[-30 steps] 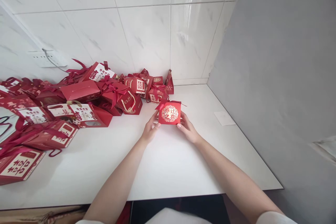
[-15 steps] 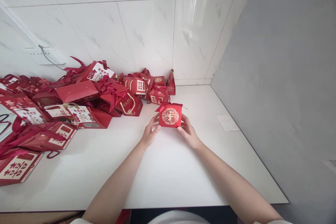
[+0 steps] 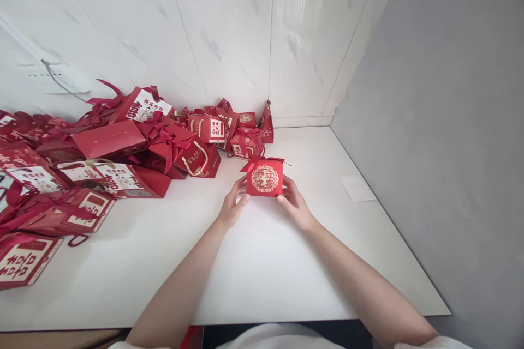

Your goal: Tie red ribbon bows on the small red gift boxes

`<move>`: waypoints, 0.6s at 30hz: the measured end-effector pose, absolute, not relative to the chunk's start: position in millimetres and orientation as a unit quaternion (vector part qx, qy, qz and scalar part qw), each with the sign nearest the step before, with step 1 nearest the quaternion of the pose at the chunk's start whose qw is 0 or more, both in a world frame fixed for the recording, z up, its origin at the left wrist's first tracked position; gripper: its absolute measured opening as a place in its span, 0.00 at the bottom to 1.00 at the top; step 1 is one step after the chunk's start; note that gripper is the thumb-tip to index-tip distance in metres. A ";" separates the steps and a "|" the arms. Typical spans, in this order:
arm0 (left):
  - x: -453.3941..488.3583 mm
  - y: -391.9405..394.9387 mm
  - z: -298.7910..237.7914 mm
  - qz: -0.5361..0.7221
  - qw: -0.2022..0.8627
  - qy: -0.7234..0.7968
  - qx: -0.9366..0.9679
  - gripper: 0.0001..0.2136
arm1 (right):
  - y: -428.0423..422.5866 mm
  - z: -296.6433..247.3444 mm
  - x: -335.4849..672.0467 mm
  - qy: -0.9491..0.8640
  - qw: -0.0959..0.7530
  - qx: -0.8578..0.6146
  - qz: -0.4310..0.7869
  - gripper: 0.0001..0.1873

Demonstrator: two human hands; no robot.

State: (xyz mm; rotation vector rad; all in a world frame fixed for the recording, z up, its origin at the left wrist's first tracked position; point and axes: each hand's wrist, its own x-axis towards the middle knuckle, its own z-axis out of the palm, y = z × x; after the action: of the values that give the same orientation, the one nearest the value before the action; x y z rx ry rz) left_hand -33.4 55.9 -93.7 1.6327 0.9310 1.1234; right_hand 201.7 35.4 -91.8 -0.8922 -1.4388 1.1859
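A small red gift box [image 3: 264,179] with a round gold emblem and a red ribbon bow on top stands on the white counter [image 3: 254,262]. My left hand [image 3: 232,205] grips its left side with thumb and fingers. My right hand [image 3: 295,205] grips its right side the same way. The emblem face is turned toward me. Just behind it sits another small red box with a bow [image 3: 246,142].
A big heap of red gift boxes and bags [image 3: 102,158] with ribbons covers the counter's left half and runs off the left edge. A grey wall [image 3: 442,120] bounds the right. A flat white card [image 3: 358,187] lies near it. The tiled wall [image 3: 229,38] is behind.
Both hands keep their grip on the small red box, which stays in about the same spot. The view has tilted down a little.
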 end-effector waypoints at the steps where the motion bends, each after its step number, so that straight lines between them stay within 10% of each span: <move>1: -33.6 55.9 -93.8 0.455 0.458 0.380 0.663 0.30 | 35.1 -91.4 201.7 -0.597 0.512 -0.370 0.494 0.34; 18: -28.2 48.3 -81.0 0.426 0.448 0.424 0.662 0.29 | 30.9 -84.3 201.6 -0.585 0.533 -0.400 0.462 0.31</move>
State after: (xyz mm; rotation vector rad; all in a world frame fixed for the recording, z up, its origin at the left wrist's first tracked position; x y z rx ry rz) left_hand -28.2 48.3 -81.0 1.6394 1.0487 1.0541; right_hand 201.6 30.9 -84.3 -0.9543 -1.3943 1.1004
